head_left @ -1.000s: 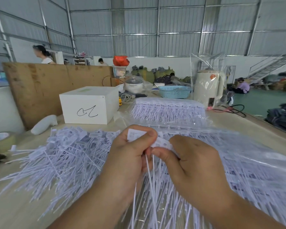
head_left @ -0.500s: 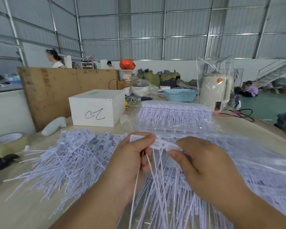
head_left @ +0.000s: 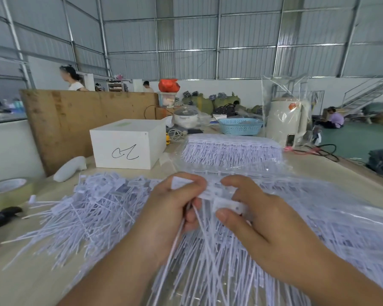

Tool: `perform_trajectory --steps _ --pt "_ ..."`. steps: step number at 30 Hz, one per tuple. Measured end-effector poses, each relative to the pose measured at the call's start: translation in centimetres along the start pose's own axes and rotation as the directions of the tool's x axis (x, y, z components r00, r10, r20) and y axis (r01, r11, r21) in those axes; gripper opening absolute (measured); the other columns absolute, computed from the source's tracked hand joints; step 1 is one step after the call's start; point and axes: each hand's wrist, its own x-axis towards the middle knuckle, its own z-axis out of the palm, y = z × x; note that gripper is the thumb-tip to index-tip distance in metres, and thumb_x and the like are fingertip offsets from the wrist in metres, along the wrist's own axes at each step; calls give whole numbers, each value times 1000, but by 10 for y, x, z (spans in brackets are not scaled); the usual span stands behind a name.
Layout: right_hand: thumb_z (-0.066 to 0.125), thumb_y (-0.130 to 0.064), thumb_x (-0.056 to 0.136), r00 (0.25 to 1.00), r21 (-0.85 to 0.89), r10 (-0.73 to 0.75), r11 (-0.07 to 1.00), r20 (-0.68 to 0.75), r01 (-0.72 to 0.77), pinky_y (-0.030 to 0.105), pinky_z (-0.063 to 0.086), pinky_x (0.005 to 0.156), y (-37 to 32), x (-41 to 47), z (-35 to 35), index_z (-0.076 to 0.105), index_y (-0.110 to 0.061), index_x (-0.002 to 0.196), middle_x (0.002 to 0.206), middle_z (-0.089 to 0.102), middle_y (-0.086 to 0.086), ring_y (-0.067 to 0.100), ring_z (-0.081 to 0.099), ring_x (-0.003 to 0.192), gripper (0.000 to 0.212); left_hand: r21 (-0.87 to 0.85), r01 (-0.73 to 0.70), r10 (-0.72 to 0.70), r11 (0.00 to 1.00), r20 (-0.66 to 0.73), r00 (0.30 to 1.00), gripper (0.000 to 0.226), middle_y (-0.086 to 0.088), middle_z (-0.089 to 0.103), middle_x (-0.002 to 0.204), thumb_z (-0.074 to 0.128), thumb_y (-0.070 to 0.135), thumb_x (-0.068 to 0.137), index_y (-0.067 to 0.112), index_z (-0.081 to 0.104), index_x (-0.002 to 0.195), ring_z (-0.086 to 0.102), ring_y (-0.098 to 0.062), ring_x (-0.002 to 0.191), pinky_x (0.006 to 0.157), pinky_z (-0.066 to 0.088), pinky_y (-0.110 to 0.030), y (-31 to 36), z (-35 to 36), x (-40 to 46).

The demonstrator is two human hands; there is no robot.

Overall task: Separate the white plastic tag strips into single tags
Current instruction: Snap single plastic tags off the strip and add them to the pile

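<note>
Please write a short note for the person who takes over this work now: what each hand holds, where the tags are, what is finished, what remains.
Left hand: pinches the head of a tag strip, stems hanging below.
Right hand: pinches one tag at the strip's right end, set slightly below the strip.
Done: a loose pile of single tags lies left on the table.
Left: the strips in clear plastic on the right, and another bundle farther back.

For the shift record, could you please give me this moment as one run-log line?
step: splitting tag strip | left hand: pinches strip end | right hand: pinches one tag | loose tags: piled left
</note>
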Motion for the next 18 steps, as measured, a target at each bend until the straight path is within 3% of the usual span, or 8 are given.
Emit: perform_trajectory --steps 2,6,11,15,18 --pt "30 -66 91 999 4 -42 999 13 42 14 41 61 2 -1 3 30 -38 138 79 53 -24 -5 54 79 55 94 -29 21 995 80 997 7 -2 48 48 75 20 68 22 70 70 36 -10 34 38 30 -16 -3 8 -6" --pt "43 -57 91 998 120 -47 991 -43 52 11 36 55 8 0 5 33 -40 134 76 54 -22 -8 53 63 47 116 -35 20 993 129 991 4 -2 49 49 73 26 71 24 71 74 36 -13 34 40 30 -16 -6 8 -8" --pt "45 -61 91 1000 204 -3 979 -24 8 10 38 56 10 -1 6 42 -35 133 83 58 -20 -7 55 64 49 132 -52 29 990 175 984 15 -2 50 50 84 22 68 25 72 76 37 -11 34 38 31 -16 -7 8 -9" --pt "42 -63 93 999 151 41 988 20 -44 19 43 66 15 1 -1 58 -34 103 84 60 -17 3 55 76 34 94 -90 81 992 89 993 11 -4 50 50 76 26 61 24 73 71 36 -10 32 37 30 -15 -5 7 -5" --pt "46 -58 93 990 209 90 972 107 -111 26 37 53 19 2 -5 55 -37 73 61 52 -9 8 47 54 30 145 -106 93 984 90 992 7 -4 52 50 75 24 65 25 72 72 36 -11 33 37 31 -17 -5 4 -5"
